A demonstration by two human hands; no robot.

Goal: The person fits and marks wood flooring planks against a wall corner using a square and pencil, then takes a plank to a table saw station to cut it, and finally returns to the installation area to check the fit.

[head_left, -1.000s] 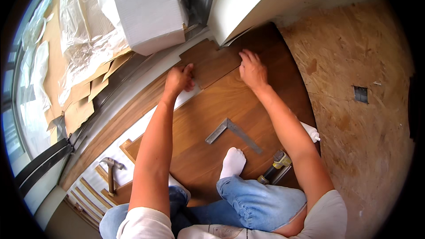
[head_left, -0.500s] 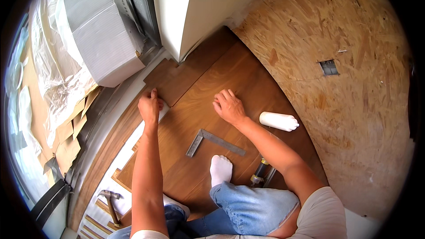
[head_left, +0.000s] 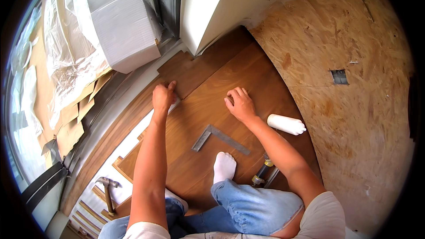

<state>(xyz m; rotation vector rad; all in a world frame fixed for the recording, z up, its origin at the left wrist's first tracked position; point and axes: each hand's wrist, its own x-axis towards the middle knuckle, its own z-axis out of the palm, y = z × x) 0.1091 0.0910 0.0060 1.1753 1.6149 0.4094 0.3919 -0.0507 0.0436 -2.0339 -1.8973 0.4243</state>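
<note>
My left hand (head_left: 164,96) is closed at the near end of a dark brown floor plank (head_left: 188,74), thumb over its corner. That plank lies along the wall side, beside the laid wooden floor (head_left: 212,93). To the right, my right hand (head_left: 241,105) rests low over the laid boards with its fingers curled; whatever may be between them is too small to name. A metal carpenter's square (head_left: 221,138) lies on the floor between my forearms. Right of my right wrist, a white bottle (head_left: 286,124) lies on its side.
A hammer (head_left: 107,192) lies at the lower left by narrow wood strips (head_left: 88,216). A yellow-and-black tool (head_left: 263,171) is partly under my right forearm. A grey-white carton (head_left: 126,28) stands far left by the wall corner (head_left: 199,13). Bare particle board (head_left: 354,119) spans the right.
The whole view has shifted, moving the scene slightly rightward. My left thumb now leans right over the plank's end. My right hand stays in nearly the same place on the floor.
</note>
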